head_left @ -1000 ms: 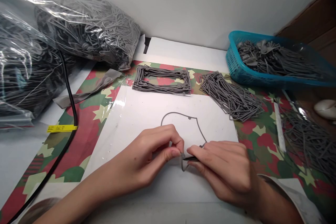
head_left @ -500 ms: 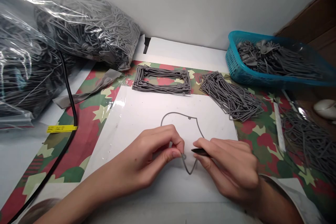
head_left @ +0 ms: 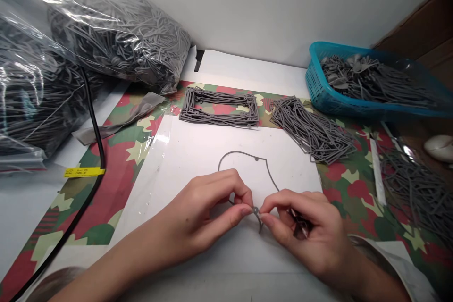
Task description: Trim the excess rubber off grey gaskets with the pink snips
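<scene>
Closest to you, your left hand (head_left: 215,212) reaches in from 8 o'clock, thumb and forefinger pinching a thin gray loop (head_left: 239,152) by a small rounded tab. Your right hand (head_left: 311,231), at 4 o'clock, has its thumb and forefinger closed on the same smooth, bendy strand just beside that tab, while its other fingers curl around a dark, glossy tool (head_left: 300,227) that they partly hide. A short end of the strand dips below your fingertips; the rest arcs away toward 12 o'clock, rounded on the left and sharply cornered on the right, over a flat white sheet (head_left: 191,151). Your hands cover parts of it.

The sheet lies on a camouflage-patterned cover (head_left: 350,198). At 9 o'clock a black cable (head_left: 92,120) with a yellow tag (head_left: 83,172) crosses a crumpled gray strip (head_left: 130,120). At 3 o'clock there's a tangle of gray strands (head_left: 417,188), with a narrow white strip (head_left: 378,172) beside it.

Beyond the loop, at 11 o'clock, sits a rectangular stack of gray frames (head_left: 218,120); at 1 o'clock, a slanted, messier heap (head_left: 313,132). Farther out, a perforated blue basket (head_left: 314,85) of gray pieces stands at 2 o'clock, and shiny clear plastic bags (head_left: 127,33) stuffed with strands bulge at 10 o'clock.
</scene>
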A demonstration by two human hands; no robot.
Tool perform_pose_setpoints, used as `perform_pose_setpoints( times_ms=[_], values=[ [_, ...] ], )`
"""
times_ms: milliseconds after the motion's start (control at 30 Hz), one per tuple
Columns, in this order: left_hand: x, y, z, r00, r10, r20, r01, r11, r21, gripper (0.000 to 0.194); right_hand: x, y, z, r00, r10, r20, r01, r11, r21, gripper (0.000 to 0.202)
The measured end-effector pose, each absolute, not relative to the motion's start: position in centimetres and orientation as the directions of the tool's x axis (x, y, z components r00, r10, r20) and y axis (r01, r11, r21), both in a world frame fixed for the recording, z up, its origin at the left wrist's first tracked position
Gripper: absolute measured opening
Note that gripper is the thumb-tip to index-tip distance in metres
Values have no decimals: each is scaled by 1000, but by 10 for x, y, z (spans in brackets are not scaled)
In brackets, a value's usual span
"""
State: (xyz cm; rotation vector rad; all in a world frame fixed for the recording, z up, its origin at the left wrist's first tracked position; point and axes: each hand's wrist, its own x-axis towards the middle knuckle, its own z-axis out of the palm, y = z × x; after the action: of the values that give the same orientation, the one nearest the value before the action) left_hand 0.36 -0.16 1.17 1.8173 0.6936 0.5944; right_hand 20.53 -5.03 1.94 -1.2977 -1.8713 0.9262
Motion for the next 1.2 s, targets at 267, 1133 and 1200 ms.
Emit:
perform_pose_setpoints(
  times_ms=[267,1133,1200],
  values=[
    [3,-5,10,707,703,77,191,-295,936,13,206,-53,20,-282,955,92,456,218,-863,13],
    [8,-8,6,687,713,139,226,-391,892,12,203,-50,18,-260,965,47,485,172,-857,13],
    [8,-8,6,685,715,140,230,-394,890,12,203,-50,17,-265,963,38,489,168,-856,13]
  ],
)
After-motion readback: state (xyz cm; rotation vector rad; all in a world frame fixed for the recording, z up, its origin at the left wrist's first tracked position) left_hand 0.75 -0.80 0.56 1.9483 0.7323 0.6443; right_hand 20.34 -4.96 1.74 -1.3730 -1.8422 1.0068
